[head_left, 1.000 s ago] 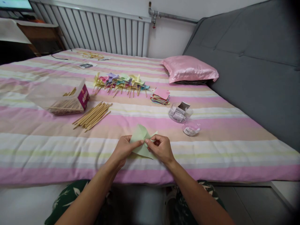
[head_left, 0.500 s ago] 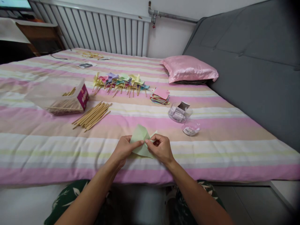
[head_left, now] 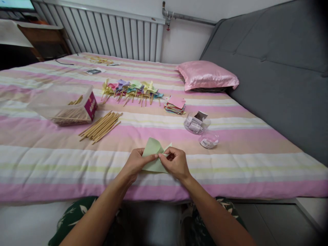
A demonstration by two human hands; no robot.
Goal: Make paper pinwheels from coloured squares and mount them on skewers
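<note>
**At the near edge of the striped bed (head_left: 256,171), pale green paper (head_left: 153,147) pinched from both sides**

From my head view, I have the pale green paper just over the bedcover, between my two hands. My left grip (head_left: 135,162) is closed on its left side, the thumb stretched across the front toward the middle. My right grip (head_left: 176,162) is closed on it too, thumb and curled fingers pinching near the centre, the thumb tips almost meeting. One part of the paper curves up, and a pointed corner shows behind my right fingers. Whether anything small sits under my fingertips, I can't tell.

Ahead on the left lie loose wooden sticks (head_left: 101,127), beside a clear plastic box (head_left: 43,104) with more sticks inside. Farther off are a row of paper pinwheels (head_left: 133,87) and a stack of coloured paper (head_left: 175,104). Two clear tubs (head_left: 197,124) sit ahead on my right.
</note>
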